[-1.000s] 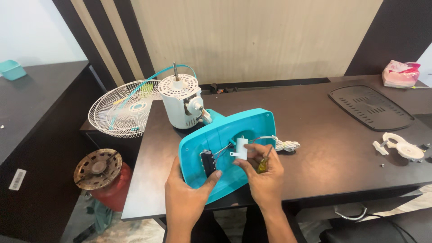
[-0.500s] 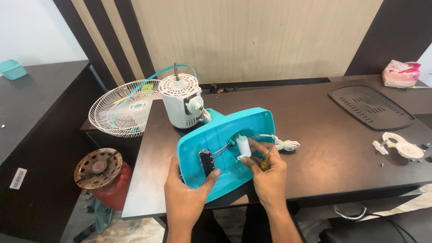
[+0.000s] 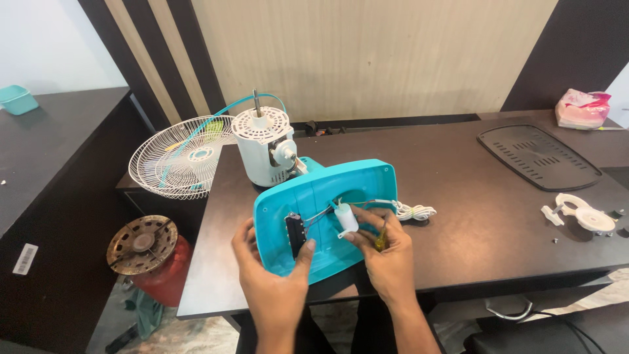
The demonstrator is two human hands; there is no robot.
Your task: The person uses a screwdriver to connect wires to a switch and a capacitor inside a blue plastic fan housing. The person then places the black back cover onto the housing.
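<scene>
A turquoise fan base shell (image 3: 321,196) lies tilted, open side up, at the front of the dark table (image 3: 472,196). My left hand (image 3: 272,278) grips its near left rim, thumb beside a black switch block (image 3: 294,234) inside. My right hand (image 3: 386,252) pinches a small white cylindrical capacitor (image 3: 346,218) wired into the shell, with a yellow-handled screwdriver (image 3: 380,239) tucked between its fingers. Behind the shell stands the white fan motor (image 3: 265,147) with its bare shaft pointing up.
A white wire fan guard (image 3: 180,164) leans off the table's left edge. A coiled white cord (image 3: 413,211) lies right of the shell. A black grille plate (image 3: 537,157), white plastic parts (image 3: 583,215) and a pink bag (image 3: 582,108) sit at right. A red cylinder with a rusty burner (image 3: 147,252) stands on the floor.
My right hand has shifted the white capacitor slightly within the shell. My left hand stays on the rim.
</scene>
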